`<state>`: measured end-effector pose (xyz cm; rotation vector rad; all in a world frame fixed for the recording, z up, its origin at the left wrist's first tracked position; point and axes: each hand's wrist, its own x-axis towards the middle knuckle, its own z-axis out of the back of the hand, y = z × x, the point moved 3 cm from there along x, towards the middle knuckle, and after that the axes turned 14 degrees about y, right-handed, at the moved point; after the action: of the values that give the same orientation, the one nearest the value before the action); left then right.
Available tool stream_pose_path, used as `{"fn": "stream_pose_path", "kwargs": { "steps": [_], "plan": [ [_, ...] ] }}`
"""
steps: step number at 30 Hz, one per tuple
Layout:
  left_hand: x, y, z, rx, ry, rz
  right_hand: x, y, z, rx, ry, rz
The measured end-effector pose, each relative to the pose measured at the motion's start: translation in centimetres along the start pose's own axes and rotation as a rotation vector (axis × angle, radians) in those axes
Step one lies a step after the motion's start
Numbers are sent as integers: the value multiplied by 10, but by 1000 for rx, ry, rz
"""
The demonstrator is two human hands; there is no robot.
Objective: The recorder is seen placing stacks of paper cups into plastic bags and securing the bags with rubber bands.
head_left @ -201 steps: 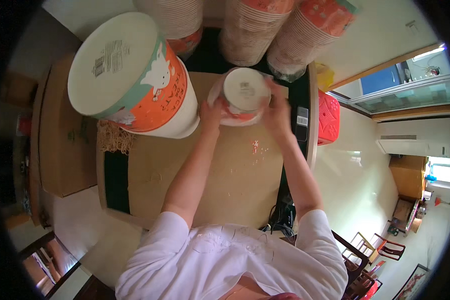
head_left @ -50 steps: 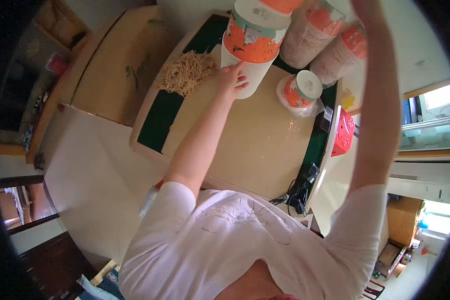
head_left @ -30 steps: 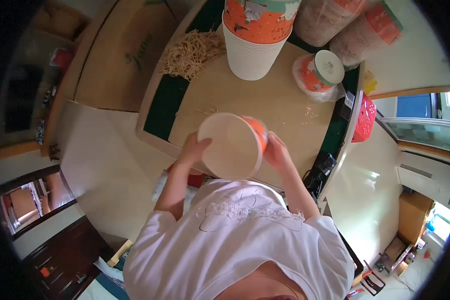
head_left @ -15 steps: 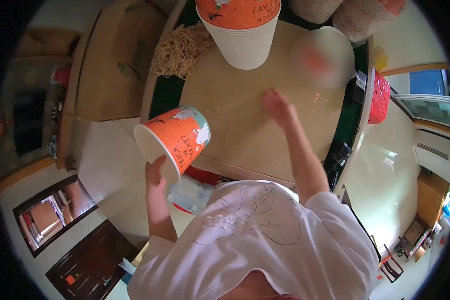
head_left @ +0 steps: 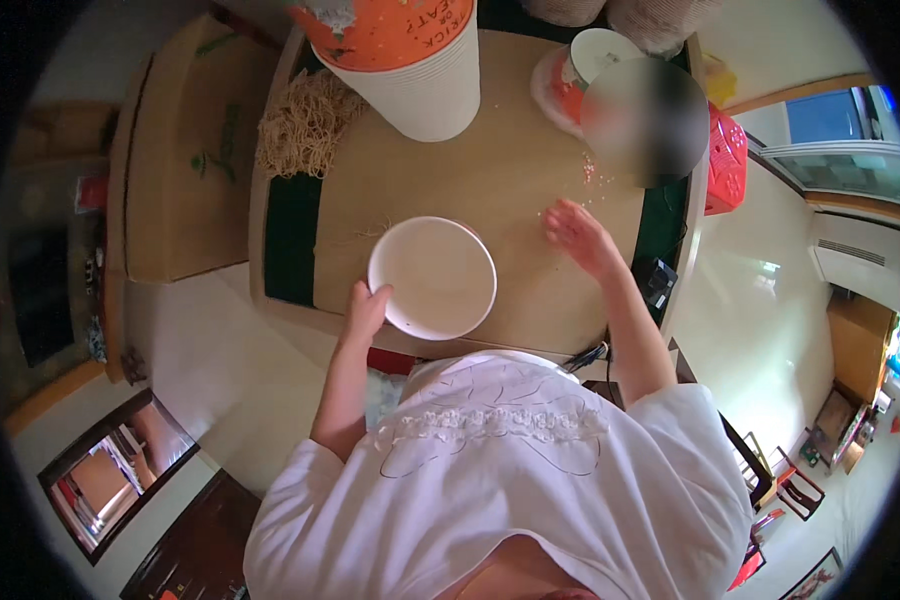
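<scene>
L hand (head_left: 367, 303) grip curled on rim of white cup (head_left: 432, 277) | R hand (head_left: 574, 230) spread flat on tabletop (head_left: 510, 180) nr crumbs (head_left: 590, 172)

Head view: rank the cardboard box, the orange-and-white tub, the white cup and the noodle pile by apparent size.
1. Cardboard box
2. Orange-and-white tub, cut off by the frame and nearer the camera, so unsure
3. White cup
4. Noodle pile, close to the cup

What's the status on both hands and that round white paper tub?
Left hand grips round white paper tub at its rim. Right hand open on tan table, apart. Nothing between them.
</scene>
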<state>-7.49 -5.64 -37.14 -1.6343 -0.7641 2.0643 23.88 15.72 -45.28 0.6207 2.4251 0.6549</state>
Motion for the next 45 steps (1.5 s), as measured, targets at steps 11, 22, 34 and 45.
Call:
{"fn": "stream_pose_path", "kwargs": {
  "steps": [11, 22, 34, 45],
  "plan": [
    [28, -26, -21, 283, -24, -119, 26, 26, 13, -149, 62, -61],
    [26, -49, -28, 226, 8, -130, 105, 26, -8, -882, -62, 249],
    [60, -2, 56, 491, -452, -393, 100, 28, -18, -2054, -70, 348],
    [100, -5, 48, 563, -320, -339, -49, 56, -86, -1645, -492, 556]
  ]
}}
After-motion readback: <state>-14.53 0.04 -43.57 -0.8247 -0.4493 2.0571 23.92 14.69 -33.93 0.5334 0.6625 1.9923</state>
